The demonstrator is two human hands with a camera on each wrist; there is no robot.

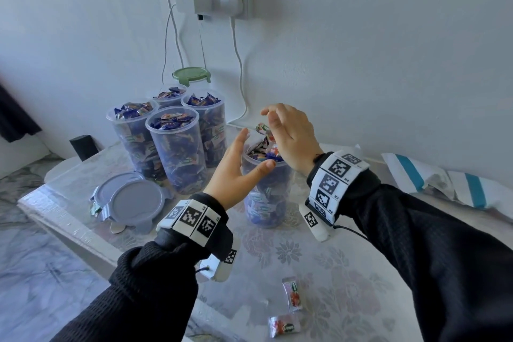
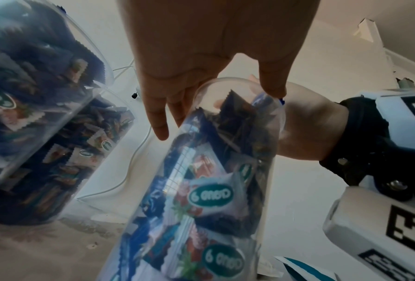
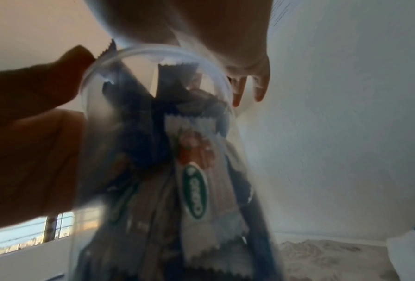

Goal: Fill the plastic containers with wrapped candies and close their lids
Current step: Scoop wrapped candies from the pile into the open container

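A clear plastic container (image 1: 266,197) stands mid-table, heaped over its rim with wrapped candies (image 1: 263,147). My left hand (image 1: 254,150) cups its left side, fingers straight and thumb against the front of the rim. The right hand (image 1: 269,118) hovers over the heap with its fingers loosely spread and holds nothing that I can see. In the left wrist view the container (image 2: 201,190) fills the middle, with my left hand (image 2: 216,106) at its rim. The right wrist view shows the same container (image 3: 177,171) under my right hand (image 3: 247,85).
Several filled, lidless containers (image 1: 177,153) cluster at back left, one behind with a green lid (image 1: 191,75). Grey lids (image 1: 130,200) lie at the table's left edge. Two loose candies (image 1: 293,293) lie near me. A striped bag (image 1: 444,178) lies right; cables (image 1: 241,78) hang down the wall.
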